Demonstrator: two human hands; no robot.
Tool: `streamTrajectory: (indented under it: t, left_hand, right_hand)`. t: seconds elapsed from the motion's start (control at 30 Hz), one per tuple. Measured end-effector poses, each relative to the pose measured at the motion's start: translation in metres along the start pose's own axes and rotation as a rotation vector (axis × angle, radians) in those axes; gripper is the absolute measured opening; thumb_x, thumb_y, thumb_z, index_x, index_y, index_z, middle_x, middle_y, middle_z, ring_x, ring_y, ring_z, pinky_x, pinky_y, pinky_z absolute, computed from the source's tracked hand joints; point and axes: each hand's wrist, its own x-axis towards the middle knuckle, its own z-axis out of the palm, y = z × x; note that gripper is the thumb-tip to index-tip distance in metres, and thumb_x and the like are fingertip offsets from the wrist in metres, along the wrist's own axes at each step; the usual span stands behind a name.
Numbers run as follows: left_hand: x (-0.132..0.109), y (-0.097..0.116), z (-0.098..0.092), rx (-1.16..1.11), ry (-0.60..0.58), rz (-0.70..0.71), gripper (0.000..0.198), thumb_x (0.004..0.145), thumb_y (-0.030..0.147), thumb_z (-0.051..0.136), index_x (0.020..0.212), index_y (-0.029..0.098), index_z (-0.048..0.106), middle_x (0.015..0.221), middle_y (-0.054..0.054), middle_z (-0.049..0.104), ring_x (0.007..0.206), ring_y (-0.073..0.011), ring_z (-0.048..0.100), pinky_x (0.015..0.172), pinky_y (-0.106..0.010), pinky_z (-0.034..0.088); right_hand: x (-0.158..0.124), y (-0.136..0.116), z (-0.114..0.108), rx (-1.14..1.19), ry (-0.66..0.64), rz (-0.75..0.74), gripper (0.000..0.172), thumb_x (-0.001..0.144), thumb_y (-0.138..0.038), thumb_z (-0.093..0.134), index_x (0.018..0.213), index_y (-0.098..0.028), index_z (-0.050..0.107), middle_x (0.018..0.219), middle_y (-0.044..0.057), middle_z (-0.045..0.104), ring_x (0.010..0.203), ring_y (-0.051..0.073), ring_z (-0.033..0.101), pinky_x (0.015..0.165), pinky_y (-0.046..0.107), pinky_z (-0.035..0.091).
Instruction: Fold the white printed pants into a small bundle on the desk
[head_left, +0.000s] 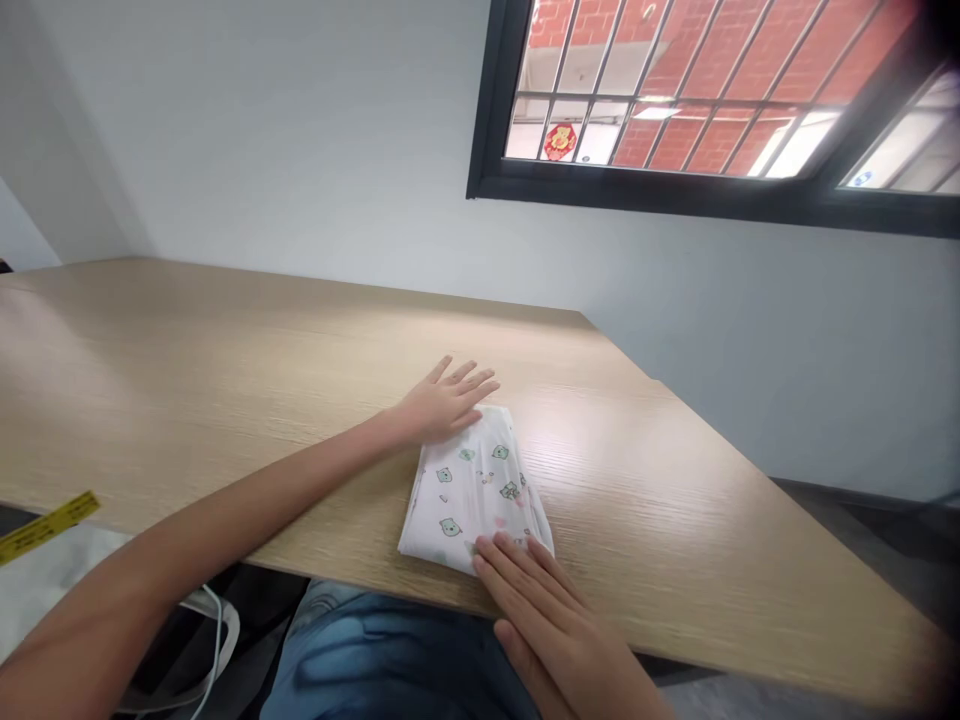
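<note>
A folded white printed cloth [480, 490] with green bear faces and faint pink marks lies on the wooden table [637, 480], close to its front edge. Soft creases run along its right side, where several layers show. My left hand [448, 402] is at the cloth's far edge, fingers spread, with the thumb side touching it and the fingertips reaching past it. Over the near right corner rests my right hand [544, 610], its fingers stretched out flat and side by side on the cloth. Neither hand grips anything.
The table's right edge slants toward me. A black-framed window [675, 190] with bars is set in the pale wall [300, 130] behind. At lower left are a yellow strip with dark print [49, 527] and a pale cable [217, 640]. Blue clothing [382, 650] covers my lap below the edge.
</note>
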Motion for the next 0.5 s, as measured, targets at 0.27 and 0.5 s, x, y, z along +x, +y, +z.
streamTrajectory:
  t: [0.27,0.5]
  left_hand:
    - [-0.107,0.050,-0.028,-0.353,-0.204,0.081,0.073,0.081,0.059,0.044,0.139,0.020,0.023,0.142,-0.009,0.028,0.132,-0.0227,0.024,0.109,-0.041,0.016]
    - [-0.144,0.075,-0.025,-0.472,-0.057,0.076,0.072,0.073,0.036,0.062,0.137,0.024,0.030,0.137,-0.007,0.039,0.125,-0.0230,0.038,0.106,-0.042,0.027]
  right_hand:
    - [0.017,0.029,0.000,0.051,-0.019,0.279,0.039,0.090,-0.030,0.040,0.125,-0.015,0.048,0.132,0.010,0.045,0.125,0.024,0.035,0.098,0.045,0.040]
    - [-0.021,0.011,-0.006,0.113,-0.123,0.197,0.075,0.071,-0.016,0.056,0.140,-0.020,0.025,0.138,0.006,0.036,0.126,0.025,0.033,0.096,0.040,0.043]
